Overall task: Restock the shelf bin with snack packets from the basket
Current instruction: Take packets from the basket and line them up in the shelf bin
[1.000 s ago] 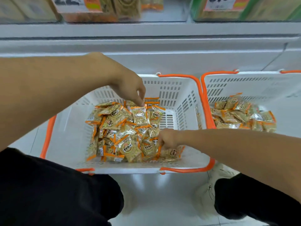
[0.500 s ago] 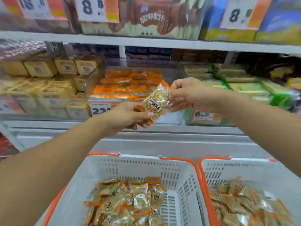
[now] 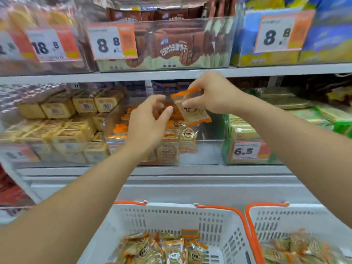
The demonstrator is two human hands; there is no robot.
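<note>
My right hand (image 3: 213, 94) pinches a clear snack packet (image 3: 194, 111) with orange ends and holds it above the clear shelf bin (image 3: 202, 151). The bin holds several of the same packets (image 3: 179, 134). My left hand (image 3: 148, 121) hovers just left of the held packet with its fingers loosely curved and nothing in them. Below, a white basket (image 3: 171, 214) with orange handles holds a pile of snack packets (image 3: 163, 248).
A second white basket (image 3: 297, 218) with more packets stands at the lower right. Yellow boxes (image 3: 57, 119) fill the bin to the left and green packs (image 3: 243, 130) the one to the right. An upper shelf (image 3: 171, 73) with price tags runs just above my hands.
Both hands rose from the basket to the shelf. Half a second ago both held the packet; now my left hand has let go and my right hand carries it over the bin.
</note>
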